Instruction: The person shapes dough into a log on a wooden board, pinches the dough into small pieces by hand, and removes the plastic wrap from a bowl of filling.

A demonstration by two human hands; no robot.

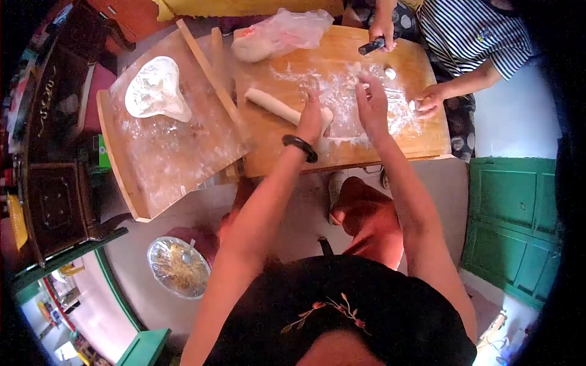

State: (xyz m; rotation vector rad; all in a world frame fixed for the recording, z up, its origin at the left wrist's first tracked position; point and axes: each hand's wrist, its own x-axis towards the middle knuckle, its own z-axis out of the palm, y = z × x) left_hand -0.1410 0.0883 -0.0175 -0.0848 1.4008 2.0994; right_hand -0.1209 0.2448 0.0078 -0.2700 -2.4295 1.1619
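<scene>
A long roll of pale dough point(273, 105) lies slantwise on the floured wooden board point(390, 143). My left hand point(311, 119), with a dark bracelet at the wrist, grips the roll near its right end; a short stub of dough shows past the hand. My right hand point(372, 107) is over the flour to the right, fingers stretched out and apart from the roll. Small dough pieces point(354, 74) lie close to its fingertips, and whether it touches them I cannot tell.
Across the board, another person's hand point(383, 33) holds a dark-handled tool point(372, 46); their other hand point(431, 101) is near a dough piece. A plastic bag point(293, 30) lies at the back. Left are a floured tray point(165, 174), a flour bowl point(152, 88) and a covered dish point(177, 266).
</scene>
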